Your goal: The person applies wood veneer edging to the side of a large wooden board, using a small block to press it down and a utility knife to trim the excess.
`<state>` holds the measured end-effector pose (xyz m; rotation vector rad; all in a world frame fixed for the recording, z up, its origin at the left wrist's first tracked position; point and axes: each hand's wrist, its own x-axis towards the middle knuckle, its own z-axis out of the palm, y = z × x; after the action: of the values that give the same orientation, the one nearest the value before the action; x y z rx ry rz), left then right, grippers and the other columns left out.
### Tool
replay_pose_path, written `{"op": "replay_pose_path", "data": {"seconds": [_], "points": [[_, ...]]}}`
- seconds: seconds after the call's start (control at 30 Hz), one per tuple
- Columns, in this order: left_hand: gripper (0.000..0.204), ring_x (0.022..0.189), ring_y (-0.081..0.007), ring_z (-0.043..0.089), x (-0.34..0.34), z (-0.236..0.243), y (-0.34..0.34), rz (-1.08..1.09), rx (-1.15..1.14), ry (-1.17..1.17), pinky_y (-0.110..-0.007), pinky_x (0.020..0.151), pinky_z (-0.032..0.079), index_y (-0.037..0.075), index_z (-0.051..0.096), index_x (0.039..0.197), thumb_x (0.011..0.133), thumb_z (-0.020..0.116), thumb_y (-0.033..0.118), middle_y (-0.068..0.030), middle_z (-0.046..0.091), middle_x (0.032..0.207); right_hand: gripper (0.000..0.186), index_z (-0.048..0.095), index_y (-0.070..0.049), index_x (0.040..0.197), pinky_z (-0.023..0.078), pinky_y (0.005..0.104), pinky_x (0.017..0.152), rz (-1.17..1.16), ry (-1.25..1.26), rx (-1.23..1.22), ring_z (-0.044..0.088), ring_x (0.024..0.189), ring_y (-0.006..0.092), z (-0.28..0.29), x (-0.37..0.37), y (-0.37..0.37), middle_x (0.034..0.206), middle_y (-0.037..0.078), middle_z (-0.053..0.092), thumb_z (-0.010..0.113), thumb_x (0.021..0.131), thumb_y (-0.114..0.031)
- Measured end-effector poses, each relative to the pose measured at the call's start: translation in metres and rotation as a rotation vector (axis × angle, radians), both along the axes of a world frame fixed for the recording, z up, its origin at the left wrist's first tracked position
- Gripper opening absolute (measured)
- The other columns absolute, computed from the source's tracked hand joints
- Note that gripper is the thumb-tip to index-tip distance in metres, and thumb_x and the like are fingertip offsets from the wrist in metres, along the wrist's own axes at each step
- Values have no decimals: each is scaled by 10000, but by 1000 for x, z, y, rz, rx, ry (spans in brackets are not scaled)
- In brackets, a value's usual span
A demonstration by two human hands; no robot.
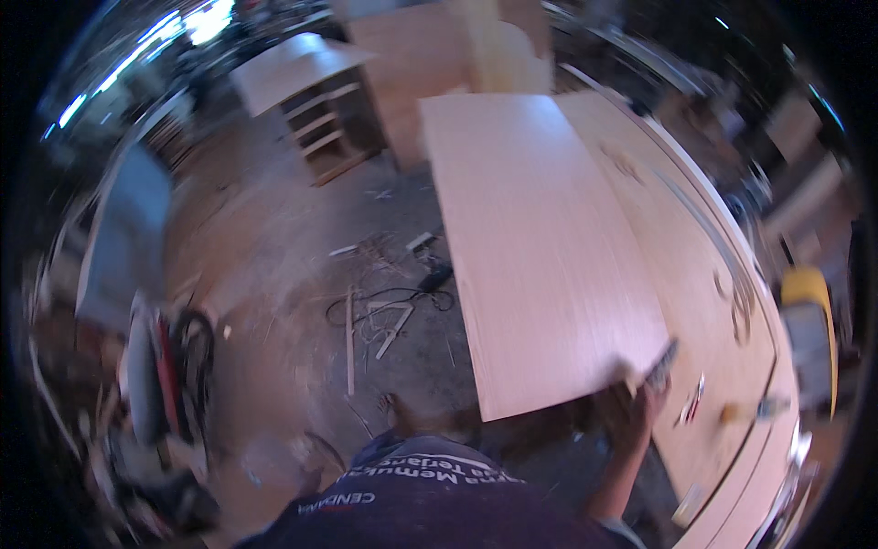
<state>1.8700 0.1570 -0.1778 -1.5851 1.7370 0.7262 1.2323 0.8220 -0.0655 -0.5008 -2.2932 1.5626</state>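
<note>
A large pale plywood sheet (540, 247) lies tilted over a wider wooden panel (695, 274) on the right and overhangs the floor. My right hand (640, 395) grips the sheet at its near right corner, fingers curled over the edge. A dark narrow object (665, 355) sticks up by those fingers; the blur hides what it is. A brown blurred shape (430, 421) sits under the sheet's near edge just above my dark shirt. It may be my left hand, but I cannot tell.
Small tools, one a red and white pen-like item (692, 400), lie on the panel. A yellow object (809, 291) stands at far right. Wood scraps and a black cable (430, 279) litter the floor. An open wooden cabinet (320, 119) stands behind, red and black machinery (165, 366) at left.
</note>
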Motion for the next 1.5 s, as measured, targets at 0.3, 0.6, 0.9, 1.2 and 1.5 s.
{"op": "replay_pose_path", "data": {"seconds": [0.3, 0.6, 0.9, 1.2, 1.5], "points": [[652, 1403, -457, 500, -56, -9, -267, -99, -126, 396, -526, 1178, 390, -40, 564, 1474, 1028, 621, 431, -309, 541, 1507, 872, 539, -197, 1575, 572, 501, 1021, -52, -669, 611, 670, 1180, 458, 114, 61, -336, 1426, 293, 508, 741, 742, -352], [406, 1120, -412, 681, -167, 4, -384, -694, -283, 521, -514, 983, 529, -61, 723, 1219, 918, 730, 212, -254, 724, 1227, 821, 540, -145, 1524, 506, 526, 1106, -249, -807, 447, 558, 1367, 496, 90, -3, -337, 1541, 307, 427, 745, 761, -367], [608, 1190, -406, 670, -243, -19, -395, -384, -117, 389, -444, 1069, 503, -73, 680, 1324, 941, 760, 392, -266, 719, 1245, 390, 762, 28, 962, 587, 409, 656, -423, -485, 586, 749, 717, 299, 22, -157, -251, 821, 213, 753, 761, 726, -283], [458, 1062, -160, 701, -585, 157, -420, -38, -55, 822, -315, 939, 547, -72, 709, 1283, 987, 778, 269, -140, 773, 1127, 764, 465, 6, 1535, 608, 445, 887, 604, -178, -639, 689, 1127, 279, 76, -281, -670, 1271, 185, 689, 689, 869, -295], [676, 1288, -251, 650, -873, 217, -487, 352, 1081, 1290, -386, 1076, 517, -41, 492, 1529, 1025, 725, 344, -153, 622, 1469, 734, 436, -8, 1575, 518, 440, 1084, 1151, -441, -1327, 638, 1293, 307, 88, -319, -939, 1473, 190, 597, 588, 872, -154]]}}
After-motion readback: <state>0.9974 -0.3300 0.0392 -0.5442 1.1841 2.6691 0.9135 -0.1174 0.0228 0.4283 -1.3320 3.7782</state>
